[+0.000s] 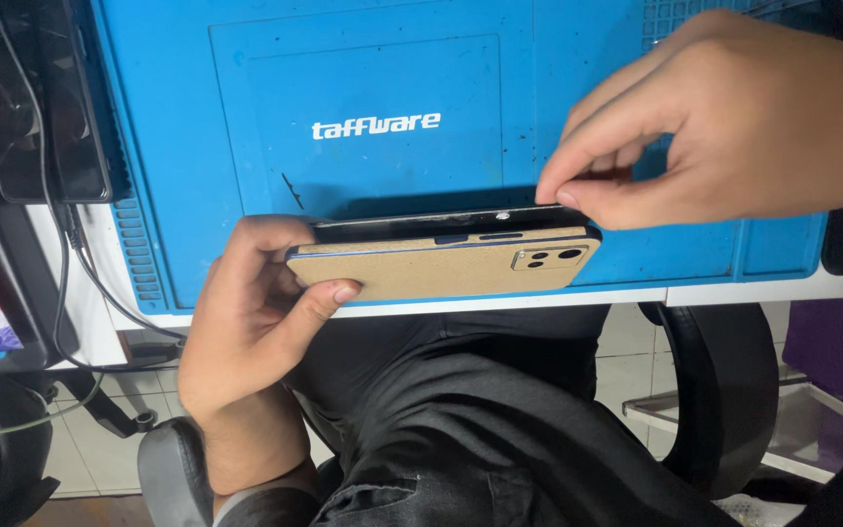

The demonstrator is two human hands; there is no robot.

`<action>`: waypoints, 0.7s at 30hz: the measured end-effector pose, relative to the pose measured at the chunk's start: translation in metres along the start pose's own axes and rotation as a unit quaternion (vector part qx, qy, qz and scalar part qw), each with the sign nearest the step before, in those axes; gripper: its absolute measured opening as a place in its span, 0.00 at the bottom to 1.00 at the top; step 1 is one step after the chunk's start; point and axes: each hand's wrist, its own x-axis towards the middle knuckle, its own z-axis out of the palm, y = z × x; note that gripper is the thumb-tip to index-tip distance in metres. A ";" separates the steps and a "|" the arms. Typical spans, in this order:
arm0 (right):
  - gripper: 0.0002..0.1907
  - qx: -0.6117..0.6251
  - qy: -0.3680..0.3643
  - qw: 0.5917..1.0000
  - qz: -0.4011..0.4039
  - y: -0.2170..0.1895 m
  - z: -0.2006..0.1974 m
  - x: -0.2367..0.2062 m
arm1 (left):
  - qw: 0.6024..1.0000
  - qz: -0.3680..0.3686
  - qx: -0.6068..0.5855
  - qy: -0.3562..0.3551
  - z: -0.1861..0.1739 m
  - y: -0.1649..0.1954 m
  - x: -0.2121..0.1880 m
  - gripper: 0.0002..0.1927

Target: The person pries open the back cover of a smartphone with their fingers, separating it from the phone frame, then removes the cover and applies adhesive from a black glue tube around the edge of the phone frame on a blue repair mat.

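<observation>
My left hand grips the left end of a smartphone with a tan textured back and a camera block at its right end. The phone is held on edge above the front of a blue work mat. Its dark screen panel stands slightly lifted off the body along the top. My right hand pinches the right end of that panel between thumb and forefinger.
The mat lies on a white table. A black device with cables stands at the left. Below the table edge are my dark trousers, a black chair armrest and a tiled floor.
</observation>
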 end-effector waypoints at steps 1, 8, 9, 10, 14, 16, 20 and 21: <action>0.11 -0.003 0.018 1.000 -0.020 0.000 0.000 0.001 | 1.000 0.000 0.004 0.001 0.000 0.000 0.000 0.18; 0.14 0.003 -0.058 0.998 0.036 0.003 -0.005 0.003 | 1.000 -0.006 0.009 0.002 -0.001 0.001 0.001 0.18; 0.14 0.000 -0.055 0.998 0.041 0.003 -0.004 0.003 | 1.000 -0.009 0.009 0.003 -0.001 0.001 0.001 0.19; 0.14 0.000 -0.054 0.997 0.047 0.004 -0.004 0.004 | 1.000 -0.012 0.008 0.003 0.000 0.002 0.001 0.19; 0.15 0.013 -0.069 0.995 0.067 0.006 -0.002 0.003 | 1.000 -0.003 0.004 0.000 0.001 0.003 0.002 0.18; 0.16 0.013 -0.089 0.994 0.067 0.008 -0.003 0.002 | 1.000 0.012 0.000 -0.003 0.001 0.003 0.002 0.18; 0.15 -0.001 -0.072 0.996 0.061 0.008 -0.002 0.002 | 1.000 -0.004 0.020 -0.001 0.000 0.004 0.003 0.18; 0.15 0.002 -0.074 0.995 0.068 0.008 -0.002 0.002 | 1.000 -0.007 0.025 0.001 0.000 0.004 0.004 0.18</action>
